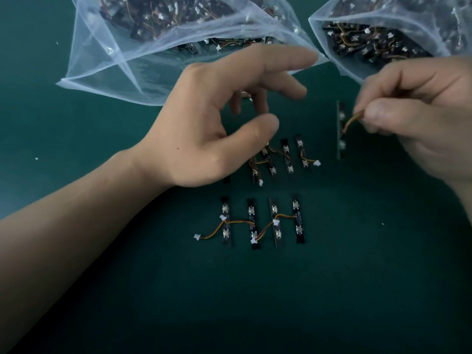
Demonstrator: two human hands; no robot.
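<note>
Small black circuit strips with push buttons and orange-yellow wires lie in two rows on the green mat. The near row (263,222) has several strips side by side. The far row (287,157) is partly hidden under my left hand (217,129), which hovers above it with fingers spread and relaxed, holding nothing. My right hand (419,111) pinches the wire (351,121) of one more strip (341,131), which hangs upright to the right of the far row.
Two clear plastic bags full of the same strips lie at the back: one at left-centre (153,54), one at the right (383,34). The green mat (332,290) covers the whole surface in view.
</note>
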